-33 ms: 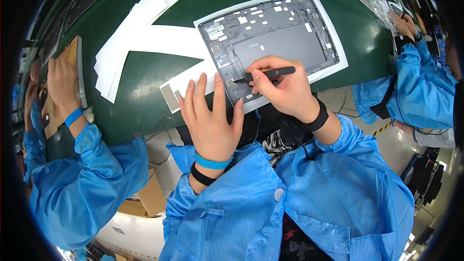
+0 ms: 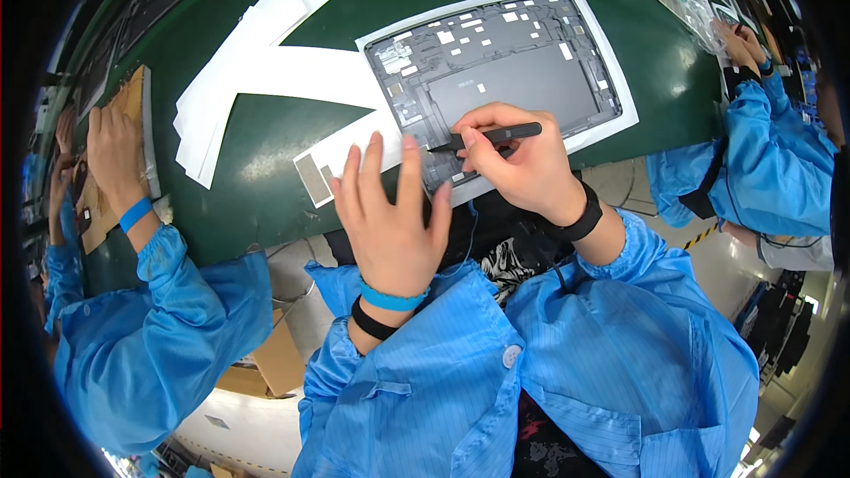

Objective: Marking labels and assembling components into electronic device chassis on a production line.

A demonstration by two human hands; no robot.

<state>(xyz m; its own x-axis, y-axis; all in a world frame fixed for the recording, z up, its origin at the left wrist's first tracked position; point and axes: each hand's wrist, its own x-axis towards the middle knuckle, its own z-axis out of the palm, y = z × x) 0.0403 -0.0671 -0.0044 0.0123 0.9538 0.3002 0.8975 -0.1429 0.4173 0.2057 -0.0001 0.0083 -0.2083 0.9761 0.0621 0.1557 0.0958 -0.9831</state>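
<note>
A dark grey tablet-like housing [image 2: 522, 80], dotted with small white stickers, lies on a white sheet [image 2: 627, 106] in front of me. Black tweezers [image 2: 513, 132] are pinched in my right hand [image 2: 522, 159], their tips over the housing's lower left corner. My left hand [image 2: 390, 221] rests with fingers spread, its index finger and thumb at that same corner. Its other fingers lie on a white strip of paper [image 2: 354, 146] with a greyish-tan patch at its end. Whether anything sits in the tweezers' tips is too small to tell.
Overlapping white paper strips [image 2: 235, 71] lie on the green table [image 2: 266, 137] to the left. A co-worker's hand [image 2: 115, 155] is over a brown board [image 2: 140, 106] at far left. Another co-worker's hands [image 2: 744, 44] work by a clear plastic bag [image 2: 677, 0] at far right.
My left hand has shifted slightly right, its index fingertip now nearer the tweezers' tips and over the housing's corner. My right hand and the tweezers look almost unmoved.
</note>
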